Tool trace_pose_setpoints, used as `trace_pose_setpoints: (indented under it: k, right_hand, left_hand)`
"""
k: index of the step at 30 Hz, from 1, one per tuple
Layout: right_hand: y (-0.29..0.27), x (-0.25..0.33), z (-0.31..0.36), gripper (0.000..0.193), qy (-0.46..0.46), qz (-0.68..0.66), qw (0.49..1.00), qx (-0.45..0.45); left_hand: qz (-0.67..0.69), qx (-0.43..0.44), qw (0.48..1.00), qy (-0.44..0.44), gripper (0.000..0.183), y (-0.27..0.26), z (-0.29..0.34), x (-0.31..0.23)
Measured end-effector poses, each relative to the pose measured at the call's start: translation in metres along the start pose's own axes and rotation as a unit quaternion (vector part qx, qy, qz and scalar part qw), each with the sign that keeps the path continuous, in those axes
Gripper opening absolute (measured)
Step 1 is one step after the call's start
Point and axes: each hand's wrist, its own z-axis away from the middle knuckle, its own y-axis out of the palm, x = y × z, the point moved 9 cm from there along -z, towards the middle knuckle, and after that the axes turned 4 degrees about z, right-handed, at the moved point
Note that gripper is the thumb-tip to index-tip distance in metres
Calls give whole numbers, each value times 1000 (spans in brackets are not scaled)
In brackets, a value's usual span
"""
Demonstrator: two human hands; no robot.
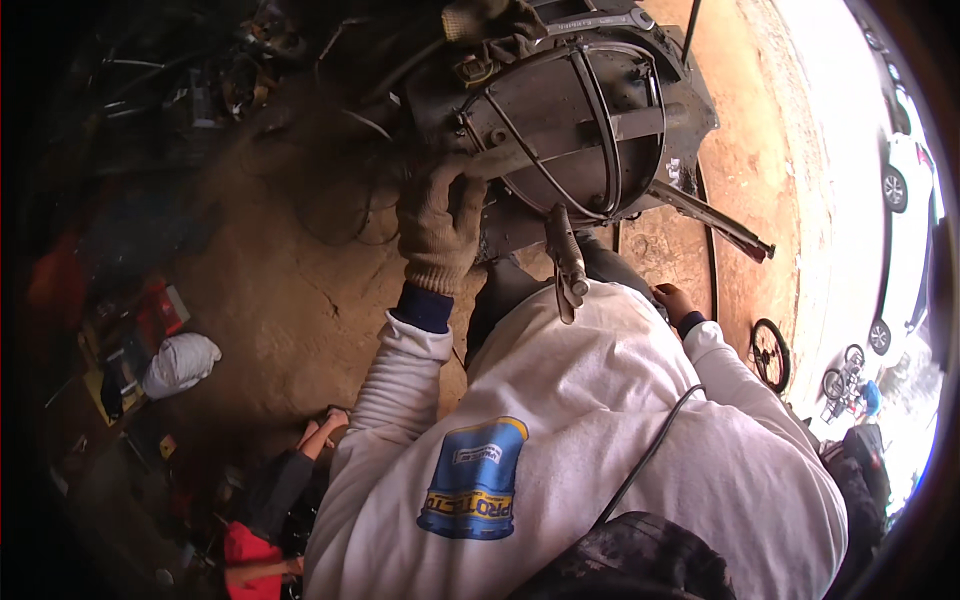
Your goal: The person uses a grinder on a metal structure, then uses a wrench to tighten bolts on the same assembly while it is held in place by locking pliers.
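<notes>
My left hand (443,222), in a knitted work glove, is closed around the near end of a flat metal bar (512,158). The bar reaches right across a rounded frame of bent metal rods (598,105), which lies on a dark metal worktable (705,125). Bare, my right hand (677,299) rests low beside my right thigh; its fingers look loosely extended with nothing seen in them. Locking pliers (567,255) stick out from the table's near edge, by the frame's rim, toward my body.
At the table's far side lie another work glove (490,25), a tape measure (475,70) and a wrench (600,20). A metal bar (715,213) juts from the right side. Dark clutter fills the upper left. Another person (262,550) is at lower left; a bicycle wheel (769,355) stands right.
</notes>
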Motion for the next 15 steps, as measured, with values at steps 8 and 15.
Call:
trace_pose_setpoints:
  k: [8, 15]
  right_hand:
    - [1, 8, 53, 49, 113, -56, 990, -62]
    - [8, 14, 69, 60, 84, 71, 991, -81]
  left_hand:
    - [66, -67, 995, 22, 33, 0, 10, 11]
    - [78, -29, 997, 3, 32, 2, 13, 23]
